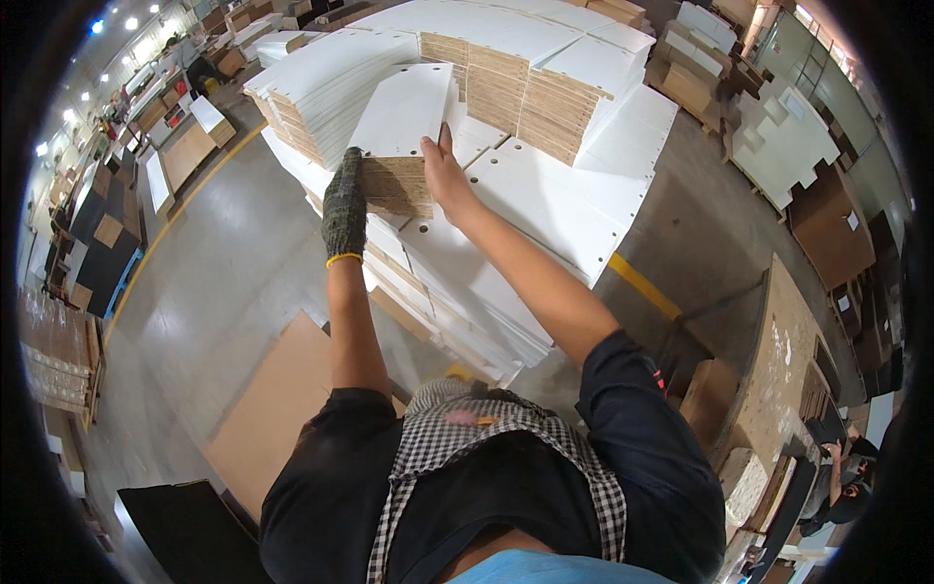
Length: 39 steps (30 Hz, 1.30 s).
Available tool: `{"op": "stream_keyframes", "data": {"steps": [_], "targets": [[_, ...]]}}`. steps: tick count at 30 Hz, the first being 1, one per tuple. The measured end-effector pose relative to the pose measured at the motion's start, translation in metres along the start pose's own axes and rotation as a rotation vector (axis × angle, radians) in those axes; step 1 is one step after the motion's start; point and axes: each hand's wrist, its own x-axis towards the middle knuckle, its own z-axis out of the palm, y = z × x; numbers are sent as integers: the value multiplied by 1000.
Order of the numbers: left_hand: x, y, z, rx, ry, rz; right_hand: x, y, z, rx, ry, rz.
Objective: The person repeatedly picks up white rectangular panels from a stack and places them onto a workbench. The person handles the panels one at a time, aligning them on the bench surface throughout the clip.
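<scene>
A small stack of white-faced particle boards [401, 112] sits on the large pile, its raw brown edges toward me. My left hand [345, 204], in a dark knitted glove with a yellow cuff, presses against the stack's left side. Bare, my right hand [446, 178] grips the right side, thumb up near the top corner. Together they hold the stack between them. Under and around it lies the pile of white boards [574, 200] with small drilled holes. Taller stacks of cut boards [486, 83] rise behind and to the left.
A flat brown sheet [272, 409] lies on the grey floor at left, and a black panel [190, 530] at lower left. A worn wooden board [773, 360] stands at right. Another person [844, 477] is at far lower right. More panel stacks [783, 141] line the right side.
</scene>
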Motion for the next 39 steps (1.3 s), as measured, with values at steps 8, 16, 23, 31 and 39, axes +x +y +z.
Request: {"op": "stream_keyframes", "data": {"steps": [8, 16, 23, 31, 39], "targets": [[-56, 15, 10, 419, 61, 311, -36, -26, -28, 97, -39, 53], [-84, 33, 10, -761, -28, -549, -55, -48, -77, 112, -165, 305], [-68, 55, 7, -182, -435, 61, -41, -45, -79, 240, -259, 406], [-80, 67, 4, -955, -294, -539, -59, -47, -88, 291, -233, 446], [-116, 85, 17, -936, -294, -653, -103, -48, -104, 484, -208, 413]]}}
